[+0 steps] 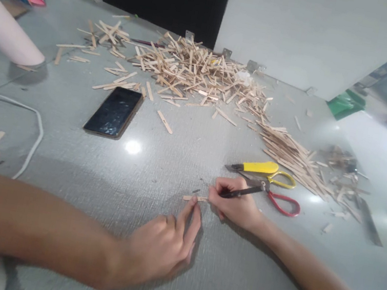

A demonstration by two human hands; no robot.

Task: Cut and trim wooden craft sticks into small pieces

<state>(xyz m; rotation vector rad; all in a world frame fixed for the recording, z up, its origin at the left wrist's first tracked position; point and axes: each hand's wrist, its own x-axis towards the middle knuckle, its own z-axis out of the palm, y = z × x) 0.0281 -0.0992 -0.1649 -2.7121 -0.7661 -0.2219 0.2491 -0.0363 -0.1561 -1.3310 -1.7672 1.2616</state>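
While a small wooden stick (195, 198) lies flat on the grey table (159, 169), it is pressed down at its near end by the fingertips of the left hand (161, 246), whose other fingers are curled loosely. The right hand (233, 203) is closed around a dark pen (241, 191), and the pen tip is placed at the right end of the stick, so the two hands are almost touching.

For this step to be done well, it is judged that the stick should be kept still by firm pressure from above, and the fingertips should be kept clear of the place where the pen tip meets the wood. The pen should be held low and moved with a short, steady stroke, because the stick is narrow and can turn easily on the smooth surface.

Just behind the right hand, scissors (281, 199) with one red and one yellow handle and a yellow knife (254, 166) are seen. A large pile of sticks (198, 71) is spread further back, and a black phone (114, 112) lies to the left. A white cable (34, 123) runs at the left edge.
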